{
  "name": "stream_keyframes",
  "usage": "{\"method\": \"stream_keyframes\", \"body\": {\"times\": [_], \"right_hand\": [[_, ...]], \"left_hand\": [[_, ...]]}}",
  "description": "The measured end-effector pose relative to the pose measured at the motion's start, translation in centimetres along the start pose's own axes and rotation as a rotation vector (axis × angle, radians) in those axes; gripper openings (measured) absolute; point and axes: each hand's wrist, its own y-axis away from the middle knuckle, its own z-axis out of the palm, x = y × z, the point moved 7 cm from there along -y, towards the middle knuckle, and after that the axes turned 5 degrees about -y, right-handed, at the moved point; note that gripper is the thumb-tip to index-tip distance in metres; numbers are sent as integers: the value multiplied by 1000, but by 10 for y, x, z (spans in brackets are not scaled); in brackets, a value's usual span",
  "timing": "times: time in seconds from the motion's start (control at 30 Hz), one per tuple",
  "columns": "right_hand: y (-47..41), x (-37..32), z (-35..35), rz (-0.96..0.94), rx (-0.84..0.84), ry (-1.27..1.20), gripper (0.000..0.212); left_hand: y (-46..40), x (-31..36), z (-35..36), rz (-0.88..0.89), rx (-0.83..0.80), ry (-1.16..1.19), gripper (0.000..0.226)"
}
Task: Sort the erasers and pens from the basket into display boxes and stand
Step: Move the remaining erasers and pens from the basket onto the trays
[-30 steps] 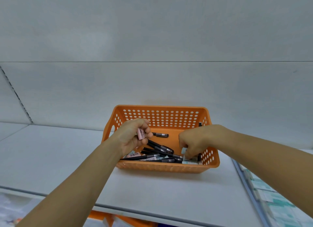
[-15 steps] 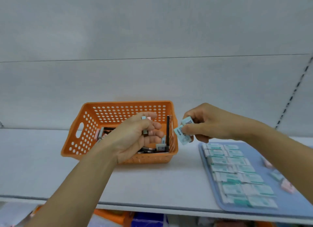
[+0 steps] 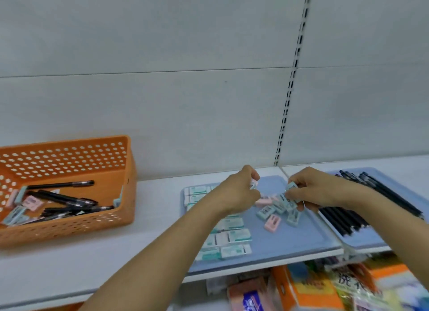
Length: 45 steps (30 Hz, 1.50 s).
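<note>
Both hands had left the perforated orange plastic basket since the earlier frames and were held over the flat pale-blue display tray, while the view had swung to the right, so that the basket lay at the far left of the white shelf. Left hand was curled, pinching a small pink-and-white eraser at its fingertips. Right hand gripped a cluster of small mint-green sleeved erasers between thumb and fingers, just above the tray. Beneath and between the hands, loose mint-green and pink erasers lay scattered on the tray's middle. Along the tray's left part, white-and-green boxed erasers sat in ordered rows, partly hidden by the left forearm. To the right, a second pale-blue tray carried black pens laid side by side. Inside the basket, several black pens remained in a loose pile with a few pink and mint erasers at its left end. Colourful packaged goods, blurred, occupied the shelf below.
</note>
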Motion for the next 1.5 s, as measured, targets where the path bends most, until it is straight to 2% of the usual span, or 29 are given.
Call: {"method": "stream_keyframes", "body": {"times": [0.1,0.17,0.3,0.37,0.43,0.5,0.6,0.67,0.77,0.83,0.97,1.07,1.13,1.23,1.37,1.43,1.5], "right_hand": [[-18,4,-9,-42,118,-12,26],[-33,6,-12,-49,157,-21,30],[-62,23,-1,3,100,90,15],[-65,28,0,-1,69,102,25],[-62,30,-3,-1,71,105,40],[-59,33,-7,-7,88,106,41],[-54,37,-5,-1,60,83,53],[-53,37,-1,13,25,104,56],[-55,36,-4,-13,59,39,47],[-50,39,-10,-25,74,-10,46],[-32,48,-14,-46,61,16,48],[-21,47,-5,-80,29,83,43],[-18,45,0,-123,62,70,40],[-12,46,3,-151,101,-4,33],[-3,51,0,-179,118,-79,25],[1,49,4,-218,107,-22,25],[5,42,6,-267,144,61,22]], "left_hand": [[-41,8,10,4,40,-79,40],[-61,8,18,-22,21,-46,48],[-81,-5,37,-182,-89,78,63],[-82,-9,37,-208,-82,83,67],[-78,-12,31,-201,-82,-89,69],[-71,-16,26,-226,-103,-275,70],[-62,-17,24,-274,-146,-359,65],[-63,-12,27,-277,-174,-354,56],[-66,-5,34,-259,-191,-308,40],[-65,-3,39,-269,-193,-212,39],[-44,1,32,-259,-145,-290,57],[-20,3,45,-279,-283,-210,78],[-16,6,54,-255,-293,-172,79],[-15,10,66,-238,-247,68,61],[-7,5,66,-298,-168,328,62],[-1,5,60,-293,-130,287,55],[5,6,48,-239,-59,78,49]]}}
